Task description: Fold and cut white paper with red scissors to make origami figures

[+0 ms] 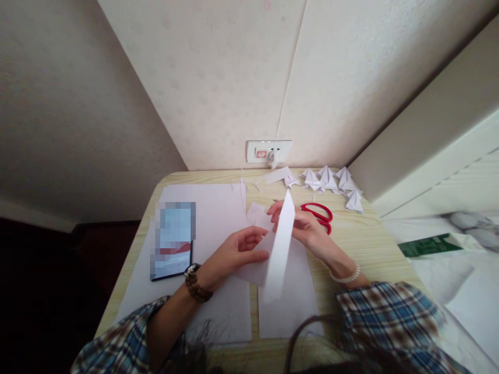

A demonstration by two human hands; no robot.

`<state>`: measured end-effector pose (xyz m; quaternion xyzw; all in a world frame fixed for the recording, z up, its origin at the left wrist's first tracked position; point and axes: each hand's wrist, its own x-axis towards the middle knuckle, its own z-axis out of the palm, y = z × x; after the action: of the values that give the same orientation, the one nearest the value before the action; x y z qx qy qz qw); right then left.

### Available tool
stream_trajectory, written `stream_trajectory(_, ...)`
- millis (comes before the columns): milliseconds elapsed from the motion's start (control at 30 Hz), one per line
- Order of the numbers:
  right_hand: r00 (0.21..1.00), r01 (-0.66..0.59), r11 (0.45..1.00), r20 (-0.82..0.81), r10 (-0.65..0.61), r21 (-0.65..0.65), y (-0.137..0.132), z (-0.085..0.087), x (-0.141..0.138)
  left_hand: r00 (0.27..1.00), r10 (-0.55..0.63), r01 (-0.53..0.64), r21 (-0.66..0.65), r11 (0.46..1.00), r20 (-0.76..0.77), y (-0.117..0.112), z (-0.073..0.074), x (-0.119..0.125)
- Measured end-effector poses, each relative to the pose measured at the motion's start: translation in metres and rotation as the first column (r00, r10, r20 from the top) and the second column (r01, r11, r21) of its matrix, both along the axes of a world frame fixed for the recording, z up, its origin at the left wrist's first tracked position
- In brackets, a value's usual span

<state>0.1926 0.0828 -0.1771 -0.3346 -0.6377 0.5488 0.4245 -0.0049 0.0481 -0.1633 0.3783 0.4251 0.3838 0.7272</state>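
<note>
Specimen: folded white sheet [281,249], raised above the desk [358,249], just left of the red-handled scissors [326,222]. A long narrow strip of it stands up, tilted; a thinner-looking flap spreads to the strip's left.

Handling (judged): very light, limp across the flap, somewhat stiffer along the folded strip. Creases easily, tears if tugged; dry and not very slippery. Best hold: light pinch at edges or along the fold, not across the open face.

Left grip [245,249], well left of the scissors: narrow pinch on the flap, thumb laid on the near face, fingers curled toward its upper edge.

Right grip [307,231], just beside the scissors: fingers bent behind the strip, tips showing past its left edge, thumb near its right edge. Strip hides the contact; cannot tell how tightly it closes.

Surroundings: folded paper pieces [327,178] beyond the scissors; flat white sheet [288,319] nearer the wearer than the scissors; tablet-like device [175,239] far to their left.
</note>
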Motion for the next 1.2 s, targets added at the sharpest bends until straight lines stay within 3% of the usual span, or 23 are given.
stream_trajectory(100,0.997,0.071,0.997,-0.006,-0.071,-0.025,-0.002,0.004,0.003,0.997,-0.049,0.048,-0.014,0.999,-0.058,0.003,-0.007,-0.002)
stream_trajectory(233,0.989,0.142,0.984,-0.02,-0.145,-0.109,-0.001,0.005,0.008,0.991,0.034,-0.03,0.036,0.999,-0.128,0.006,-0.012,-0.006)
stream_trajectory(500,0.98,0.197,0.972,0.005,-0.198,-0.127,0.0,0.005,0.012,0.988,0.066,-0.048,0.129,0.99,-0.139,0.005,-0.006,-0.006)
stream_trajectory(833,0.98,0.079,0.993,0.175,-0.093,0.084,-0.005,0.008,0.008,0.975,0.143,-0.112,0.182,0.977,-0.168,0.006,-0.007,-0.007)
stream_trajectory(1033,0.971,-0.023,0.972,0.238,-0.034,0.234,-0.005,0.007,0.006,0.944,0.243,-0.192,0.228,0.954,-0.223,0.008,-0.01,-0.009)
stream_trajectory(1200,0.959,-0.078,0.951,0.282,-0.011,0.301,-0.005,0.006,0.005,0.927,0.26,-0.184,0.275,0.944,-0.272,0.008,-0.009,-0.011)
